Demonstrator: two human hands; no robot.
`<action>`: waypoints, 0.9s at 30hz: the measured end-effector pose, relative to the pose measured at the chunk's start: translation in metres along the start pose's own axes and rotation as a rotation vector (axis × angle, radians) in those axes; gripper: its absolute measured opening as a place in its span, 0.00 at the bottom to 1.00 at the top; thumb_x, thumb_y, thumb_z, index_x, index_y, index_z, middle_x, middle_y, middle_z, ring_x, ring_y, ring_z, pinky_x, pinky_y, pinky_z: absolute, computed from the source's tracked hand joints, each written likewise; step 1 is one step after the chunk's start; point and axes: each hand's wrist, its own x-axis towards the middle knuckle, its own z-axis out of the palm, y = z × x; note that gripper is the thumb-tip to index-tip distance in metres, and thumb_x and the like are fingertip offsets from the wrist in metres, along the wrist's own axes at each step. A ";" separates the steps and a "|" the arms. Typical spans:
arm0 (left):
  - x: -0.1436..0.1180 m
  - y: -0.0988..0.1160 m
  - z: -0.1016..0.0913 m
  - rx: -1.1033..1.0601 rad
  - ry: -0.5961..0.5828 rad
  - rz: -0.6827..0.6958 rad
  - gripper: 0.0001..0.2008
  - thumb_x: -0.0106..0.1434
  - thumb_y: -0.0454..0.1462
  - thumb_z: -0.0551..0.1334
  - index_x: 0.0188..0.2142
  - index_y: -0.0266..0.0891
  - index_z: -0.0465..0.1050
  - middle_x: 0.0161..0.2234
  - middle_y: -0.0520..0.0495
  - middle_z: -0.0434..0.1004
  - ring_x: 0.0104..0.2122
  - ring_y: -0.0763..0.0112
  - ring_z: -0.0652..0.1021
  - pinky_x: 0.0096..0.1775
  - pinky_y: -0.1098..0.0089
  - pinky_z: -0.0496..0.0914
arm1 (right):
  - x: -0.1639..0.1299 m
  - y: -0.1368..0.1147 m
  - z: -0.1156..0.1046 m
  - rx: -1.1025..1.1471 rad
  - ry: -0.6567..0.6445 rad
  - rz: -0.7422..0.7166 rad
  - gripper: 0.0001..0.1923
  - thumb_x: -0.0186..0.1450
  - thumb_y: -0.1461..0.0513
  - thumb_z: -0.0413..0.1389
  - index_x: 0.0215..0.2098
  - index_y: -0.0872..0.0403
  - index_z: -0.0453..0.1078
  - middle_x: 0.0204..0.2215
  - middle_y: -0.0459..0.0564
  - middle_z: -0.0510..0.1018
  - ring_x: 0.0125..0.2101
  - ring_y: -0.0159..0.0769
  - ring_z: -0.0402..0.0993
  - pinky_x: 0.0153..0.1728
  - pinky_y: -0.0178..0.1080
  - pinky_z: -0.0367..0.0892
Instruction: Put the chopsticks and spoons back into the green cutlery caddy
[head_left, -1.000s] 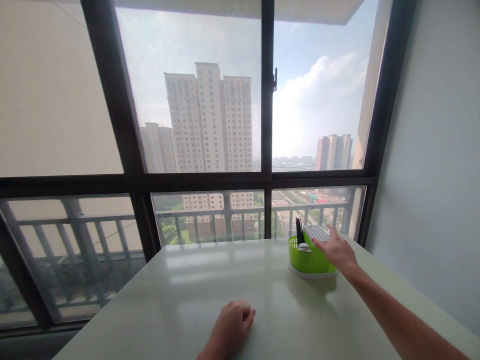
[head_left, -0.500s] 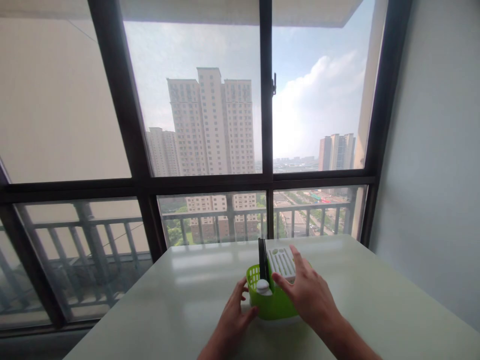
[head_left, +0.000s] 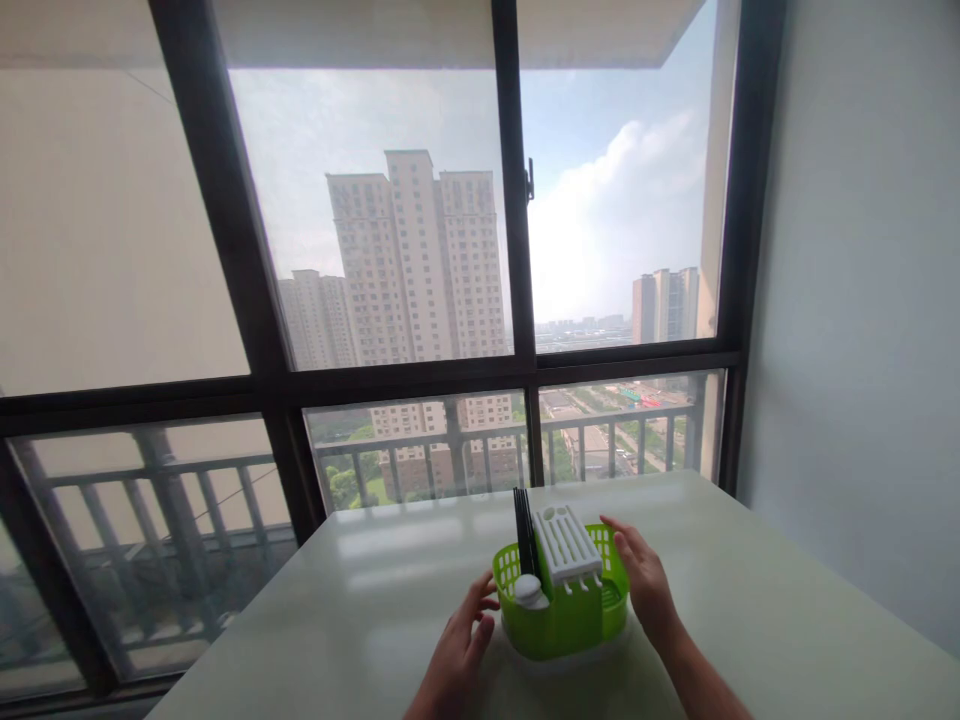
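Note:
A green plastic utensil caddy (head_left: 564, 630) stands on the table in front of me. In its left compartment several black chopsticks (head_left: 524, 530) stand upright, with a rounded white object (head_left: 529, 590) near them whose kind I cannot make out. A white slotted rack (head_left: 566, 543) with small hooks on its front sits tilted across the middle. My left hand (head_left: 466, 632) is at the caddy's left side, fingers apart and fingertips close to the wall. On the right side my right hand (head_left: 646, 578) is also open, its fingers near the rim.
The pale, glossy table (head_left: 360, 600) reaches to the dark-framed window (head_left: 405, 375). A light wall (head_left: 855, 300) rises on the right. Outside are a balcony railing (head_left: 420, 460) and tall buildings (head_left: 420, 260).
My right hand has drawn off the white rack to the caddy's right side, uncovering the hooks and right compartment. The left hand stays beside the caddy. The view has tilted slightly.

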 end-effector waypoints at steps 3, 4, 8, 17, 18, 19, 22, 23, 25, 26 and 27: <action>0.005 -0.002 -0.003 -0.079 0.043 -0.041 0.36 0.70 0.60 0.50 0.70 0.47 0.58 0.65 0.40 0.70 0.59 0.50 0.74 0.58 0.54 0.69 | -0.003 0.004 0.000 0.227 -0.046 0.146 0.32 0.70 0.40 0.51 0.60 0.53 0.73 0.49 0.57 0.82 0.47 0.51 0.79 0.50 0.52 0.74; 0.009 -0.001 -0.005 -0.119 0.057 -0.057 0.37 0.69 0.62 0.49 0.70 0.47 0.58 0.66 0.40 0.69 0.60 0.49 0.73 0.59 0.54 0.69 | -0.003 0.004 0.000 0.261 -0.046 0.165 0.32 0.70 0.40 0.51 0.60 0.53 0.72 0.47 0.57 0.82 0.46 0.50 0.80 0.49 0.52 0.74; 0.037 0.017 -0.011 -0.214 0.094 -0.134 0.42 0.66 0.65 0.49 0.68 0.41 0.63 0.65 0.35 0.70 0.62 0.46 0.72 0.60 0.49 0.68 | -0.005 0.004 0.005 0.274 -0.052 0.180 0.31 0.70 0.41 0.52 0.60 0.53 0.71 0.41 0.55 0.83 0.39 0.48 0.81 0.43 0.49 0.75; 0.118 0.104 -0.018 -0.312 -0.326 -0.202 0.24 0.56 0.44 0.73 0.50 0.36 0.78 0.49 0.38 0.84 0.50 0.48 0.81 0.56 0.49 0.72 | -0.011 0.008 0.016 0.146 -0.026 0.155 0.28 0.71 0.40 0.45 0.53 0.50 0.71 0.34 0.54 0.80 0.34 0.50 0.79 0.33 0.49 0.75; 0.120 0.107 -0.017 -0.313 -0.349 -0.218 0.23 0.55 0.43 0.74 0.49 0.36 0.79 0.48 0.38 0.84 0.49 0.48 0.82 0.55 0.49 0.73 | -0.012 0.008 0.016 0.126 -0.011 0.145 0.29 0.71 0.40 0.45 0.53 0.50 0.72 0.34 0.54 0.80 0.34 0.50 0.78 0.33 0.49 0.75; 0.122 0.109 -0.016 -0.316 -0.358 -0.229 0.24 0.55 0.43 0.74 0.48 0.36 0.79 0.48 0.38 0.84 0.49 0.48 0.82 0.54 0.50 0.74 | -0.012 0.009 0.017 0.118 0.000 0.138 0.29 0.70 0.40 0.45 0.52 0.49 0.72 0.34 0.54 0.79 0.34 0.50 0.78 0.34 0.49 0.75; 0.122 0.106 -0.011 -0.345 -0.320 -0.240 0.26 0.53 0.45 0.76 0.48 0.36 0.78 0.47 0.38 0.84 0.48 0.48 0.82 0.52 0.51 0.75 | -0.014 0.011 0.019 0.166 0.004 0.154 0.27 0.70 0.40 0.47 0.52 0.49 0.71 0.34 0.51 0.79 0.34 0.47 0.77 0.34 0.46 0.74; 0.121 0.104 -0.010 -0.357 -0.299 -0.243 0.27 0.52 0.45 0.76 0.48 0.36 0.78 0.46 0.38 0.84 0.47 0.49 0.82 0.51 0.52 0.75 | -0.014 0.012 0.020 0.194 0.002 0.167 0.27 0.70 0.40 0.47 0.51 0.49 0.71 0.34 0.50 0.79 0.33 0.45 0.77 0.34 0.45 0.74; 0.120 0.098 -0.007 -0.374 -0.259 -0.251 0.27 0.52 0.46 0.76 0.47 0.35 0.78 0.45 0.38 0.85 0.46 0.49 0.82 0.50 0.53 0.75 | -0.014 0.014 0.021 0.239 0.009 0.189 0.27 0.70 0.39 0.49 0.51 0.49 0.71 0.34 0.48 0.78 0.33 0.43 0.75 0.34 0.42 0.72; 0.119 0.096 -0.007 -0.378 -0.243 -0.253 0.26 0.53 0.47 0.76 0.46 0.35 0.78 0.45 0.38 0.85 0.46 0.50 0.82 0.49 0.54 0.75 | -0.014 0.014 0.022 0.251 0.020 0.196 0.27 0.70 0.39 0.50 0.50 0.49 0.71 0.34 0.48 0.78 0.33 0.42 0.75 0.34 0.42 0.72; 0.119 0.094 -0.006 -0.379 -0.231 -0.253 0.25 0.53 0.47 0.75 0.46 0.35 0.78 0.44 0.39 0.85 0.45 0.51 0.83 0.49 0.55 0.75 | -0.013 0.015 0.022 0.254 0.034 0.201 0.27 0.69 0.39 0.51 0.50 0.49 0.72 0.35 0.48 0.78 0.33 0.42 0.75 0.34 0.42 0.72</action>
